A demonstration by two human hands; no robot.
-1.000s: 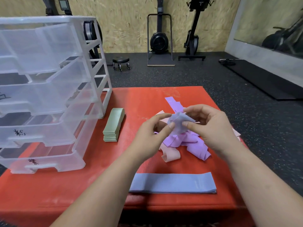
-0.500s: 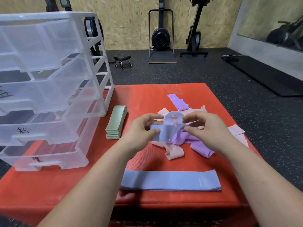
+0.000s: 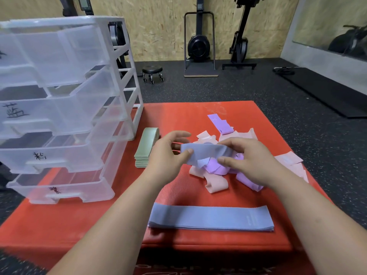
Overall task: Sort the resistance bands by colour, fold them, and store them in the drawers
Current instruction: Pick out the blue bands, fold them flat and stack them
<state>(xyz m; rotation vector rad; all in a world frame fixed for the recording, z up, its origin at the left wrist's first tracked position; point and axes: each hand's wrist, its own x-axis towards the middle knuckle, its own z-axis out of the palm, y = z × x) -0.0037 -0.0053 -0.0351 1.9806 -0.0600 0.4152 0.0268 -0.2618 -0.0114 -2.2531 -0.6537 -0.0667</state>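
My left hand (image 3: 168, 153) and my right hand (image 3: 246, 157) both pinch a blue resistance band (image 3: 206, 152), stretched flat between them above a loose pile of pink and purple bands (image 3: 216, 175). A flat stack of blue bands (image 3: 210, 219) lies near the front edge of the red mat (image 3: 178, 116). A neat stack of green bands (image 3: 146, 147) lies beside the clear plastic drawer unit (image 3: 59, 108) at the left, whose labelled drawers are pulled out.
More pink bands (image 3: 292, 163) lie at the mat's right edge. One purple band (image 3: 220, 124) reaches toward the back. Dark gym floor surrounds the mat, with a small wheeled stool (image 3: 153, 73) and exercise machines (image 3: 198, 44) along the far wall.
The blue band was bunched in my fingers a second ago. It is now pulled out into a flat strip between both hands, which have moved apart.
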